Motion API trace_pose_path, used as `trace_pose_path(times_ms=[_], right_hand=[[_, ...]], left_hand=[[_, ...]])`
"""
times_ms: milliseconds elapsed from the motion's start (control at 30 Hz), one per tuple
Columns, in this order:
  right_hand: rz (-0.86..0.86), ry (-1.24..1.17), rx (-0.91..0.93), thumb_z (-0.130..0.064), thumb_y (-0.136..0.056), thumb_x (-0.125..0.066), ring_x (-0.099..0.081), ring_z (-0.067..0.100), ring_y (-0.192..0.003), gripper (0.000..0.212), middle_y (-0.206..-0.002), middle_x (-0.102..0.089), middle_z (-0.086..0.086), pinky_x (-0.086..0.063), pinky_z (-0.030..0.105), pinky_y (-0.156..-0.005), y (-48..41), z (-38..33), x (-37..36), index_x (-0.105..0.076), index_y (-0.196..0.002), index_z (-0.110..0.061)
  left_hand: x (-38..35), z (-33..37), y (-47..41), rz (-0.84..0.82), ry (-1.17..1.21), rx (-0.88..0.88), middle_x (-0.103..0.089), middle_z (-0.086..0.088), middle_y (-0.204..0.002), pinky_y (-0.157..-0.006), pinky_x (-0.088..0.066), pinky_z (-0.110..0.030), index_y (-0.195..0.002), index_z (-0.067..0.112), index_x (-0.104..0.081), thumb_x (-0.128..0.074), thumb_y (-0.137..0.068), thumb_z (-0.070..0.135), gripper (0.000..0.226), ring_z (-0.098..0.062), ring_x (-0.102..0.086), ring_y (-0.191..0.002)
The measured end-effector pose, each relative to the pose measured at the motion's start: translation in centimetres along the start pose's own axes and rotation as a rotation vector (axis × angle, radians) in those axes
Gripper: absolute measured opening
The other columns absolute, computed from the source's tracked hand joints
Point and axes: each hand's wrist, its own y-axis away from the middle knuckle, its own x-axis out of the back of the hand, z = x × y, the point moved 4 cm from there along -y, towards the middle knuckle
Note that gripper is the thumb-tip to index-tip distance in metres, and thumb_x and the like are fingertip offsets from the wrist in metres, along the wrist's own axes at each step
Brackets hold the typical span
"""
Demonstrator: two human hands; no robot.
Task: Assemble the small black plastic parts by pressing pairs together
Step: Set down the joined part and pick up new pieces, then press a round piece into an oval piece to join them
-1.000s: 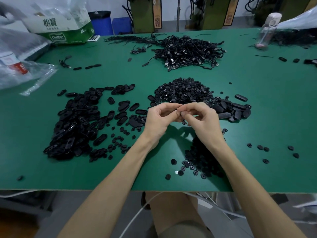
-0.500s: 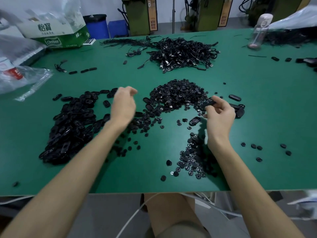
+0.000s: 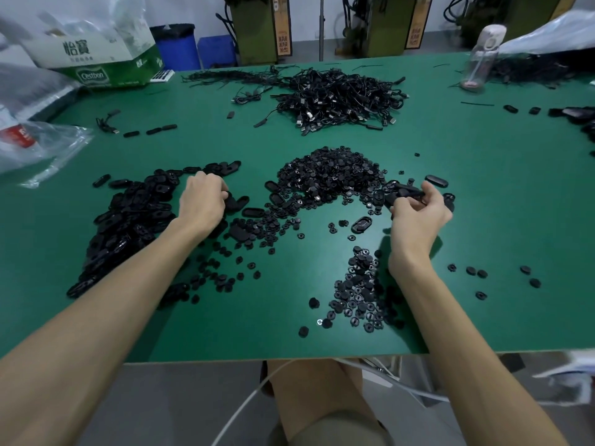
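Picking parts for a pair seems the step in hand: the right hand (image 3: 418, 214) pinches an oval shell (image 3: 404, 192) beside the central heap of round studs (image 3: 328, 178), while the left hand (image 3: 201, 202) curls over the pile of oval shells (image 3: 128, 220), its grasp hidden. Next, two pieces must be aligned and pressed together. The green table (image 3: 483, 188) bears tangled cables (image 3: 341, 98), a carton (image 3: 96, 59) and a bottle (image 3: 483, 56); machines (image 3: 257, 27) stand behind.

On table (image 3: 483, 194), oval parts heap (image 3: 128, 214) left, round parts mound (image 3: 331, 175) centre, cable pile (image 3: 341, 98) behind it.
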Motion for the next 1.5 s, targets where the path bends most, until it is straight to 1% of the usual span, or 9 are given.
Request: trace_pose_path(times_ms=[100, 267, 400, 500, 667, 800, 967, 1233, 1500], right_hand=[[0.018, -0.011, 0.004, 0.000, -0.096, -0.054, -0.060, 0.023, -0.117, 0.060, -0.144, -0.033, 0.006, -0.058, 0.030, -0.085, 0.0, -0.1, 0.3, -0.040, -0.152, -0.015], [-0.133, 0.136, 0.268, 0.002, -0.096, -0.054, -0.050, -0.006, -0.118, 0.058, -0.153, -0.039, 0.000, -0.043, 0.004, -0.092, 0.8, -1.1, -0.4, -0.046, -0.151, -0.015], [-0.493, 0.518, 0.511, -0.018, -0.101, -0.061, -0.030, 0.011, -0.146, 0.057, -0.158, -0.041, -0.005, -0.023, 0.031, -0.124, 2.1, -0.3, -3.1, -0.044, -0.154, -0.023], [-0.685, 0.766, 0.604, -0.036, -0.104, -0.058, -0.011, 0.016, -0.154, 0.068, -0.169, -0.021, -0.007, -0.009, 0.036, -0.126, 2.7, 0.8, -4.3, -0.025, -0.163, -0.024], [-0.837, 1.168, 0.684, -0.060, -0.106, -0.031, 0.014, 0.019, -0.158, 0.071, -0.172, 0.009, -0.012, 0.005, 0.047, -0.127, 2.9, 2.5, -5.6, -0.002, -0.165, -0.034], [-0.844, 1.221, 0.678, -0.060, -0.106, -0.026, -0.004, 0.021, -0.159, 0.068, -0.172, -0.012, -0.009, 0.003, 0.050, -0.128, 3.1, 2.8, -5.8, -0.013, -0.165, -0.028], [-0.709, 1.039, 0.749, -0.041, -0.105, -0.052, -0.038, 0.030, -0.131, 0.048, -0.139, -0.047, 0.010, -0.030, 0.038, -0.113, 3.5, 1.9, -5.6, -0.052, -0.144, -0.013], [-0.649, 0.998, 0.818, -0.008, -0.105, -0.053, -0.030, 0.020, -0.095, 0.017, -0.108, -0.055, 0.009, -0.038, 0.034, -0.088, 3.6, 1.7, -5.3, -0.068, -0.113, -0.006], [-0.598, 1.008, 0.815, -0.013, -0.105, -0.055, -0.047, 0.032, -0.106, 0.023, -0.115, -0.064, 0.011, -0.038, 0.039, -0.092, 3.7, 1.3, -5.2, -0.067, -0.124, -0.011]], left_hand=[[0.4, 0.1, 0.5, 0.074, -0.018, 0.032, -0.056, -0.024, -0.126, -0.094, -0.052, -0.050, -0.118, 0.000, -0.070, -0.055, -0.106, 0.007, 0.021, -0.040, -0.054, -0.116], [1.4, 1.9, 1.4, 0.204, 0.125, 0.008, -0.053, -0.017, -0.129, -0.096, -0.050, -0.042, -0.125, 0.002, -0.064, -0.047, -0.110, 0.015, 0.026, -0.031, -0.055, -0.114], [2.1, 5.7, 2.8, 0.265, 0.326, -0.107, -0.061, -0.012, -0.125, -0.089, -0.043, -0.025, -0.124, 0.005, -0.065, -0.047, -0.109, 0.017, 0.025, -0.014, -0.056, -0.100], [1.6, 8.7, 4.0, 0.211, 0.558, -0.189, -0.067, -0.006, -0.111, -0.086, -0.051, -0.024, -0.121, 0.010, -0.066, -0.053, -0.107, 0.014, 0.020, -0.012, -0.062, -0.091], [-1.6, 11.5, 5.5, -0.055, 1.084, -0.140, -0.067, 0.000, -0.073, -0.048, -0.042, -0.021, -0.117, 0.012, -0.072, -0.060, -0.102, 0.005, 0.021, -0.012, -0.059, -0.053], [-3.5, 12.2, 6.3, -0.126, 1.348, 0.033, -0.071, -0.002, -0.079, -0.045, -0.042, -0.020, -0.118, 0.005, -0.070, -0.068, -0.099, 0.008, 0.020, -0.008, -0.061, -0.060], [-3.8, 11.9, 7.0, -0.051, 1.400, 0.048, -0.073, -0.002, -0.082, -0.049, -0.045, -0.021, -0.116, 0.006, -0.071, -0.077, -0.092, 0.009, 0.024, -0.010, -0.066, -0.064], [-4.0, 12.2, 7.3, -0.107, 1.453, 0.036, -0.077, -0.014, -0.095, -0.055, -0.053, -0.026, -0.119, -0.001, -0.067, -0.052, -0.106, 0.006, 0.021, -0.021, -0.071, -0.071], [-4.2, 12.0, 7.4, -0.074, 1.432, 0.041, -0.075, -0.013, -0.095, -0.044, -0.041, -0.023, -0.118, 0.002, -0.063, -0.040, -0.112, 0.011, 0.025, -0.014, -0.062, -0.056]])
